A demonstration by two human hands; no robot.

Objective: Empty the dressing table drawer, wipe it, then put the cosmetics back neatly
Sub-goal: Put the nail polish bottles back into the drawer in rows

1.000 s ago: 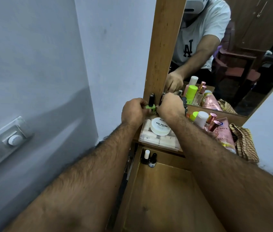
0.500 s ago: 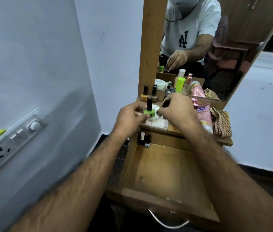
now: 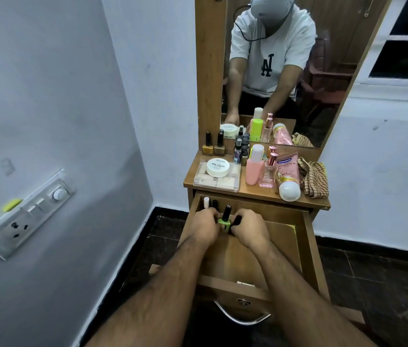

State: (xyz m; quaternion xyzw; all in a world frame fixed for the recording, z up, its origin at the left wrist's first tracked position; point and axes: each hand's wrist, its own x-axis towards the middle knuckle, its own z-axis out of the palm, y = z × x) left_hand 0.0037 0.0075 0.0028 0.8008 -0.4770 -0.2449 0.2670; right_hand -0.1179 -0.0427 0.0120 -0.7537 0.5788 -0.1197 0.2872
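Down at the back left of the open drawer [image 3: 283, 236], I have both hands low over the wood. My left hand [image 3: 204, 225] pinches a green nail polish bottle [image 3: 225, 220] by its body, upright, black cap up. My right hand [image 3: 249, 230] is curled round a second, dark bottle [image 3: 237, 219] just beside it; I can't see much more of that one than its cap. Two small bottles, one white-capped [image 3: 206, 202] and one black-capped [image 3: 214, 204], already stand against the back wall in the corner, so I judge the emptying and wiping are done and the restocking has only begun.

Most of the cosmetics are left on the bench [image 3: 260, 194]: a clear box [image 3: 216, 181] with a round nail polish remover tub [image 3: 218, 167] on top, two amber polish bottles [image 3: 213, 146] by the mirror frame, a cluster of small dark spray bottles [image 3: 241, 150], a pink bottle [image 3: 254, 164], a perfume [image 3: 268, 169], and a pink tube [image 3: 287, 175] lying on its side. A checked cloth [image 3: 315, 178] sits crumpled at the right end.

Nothing blocks the drawer floor; the standing pair in the corner is what I could knock over.
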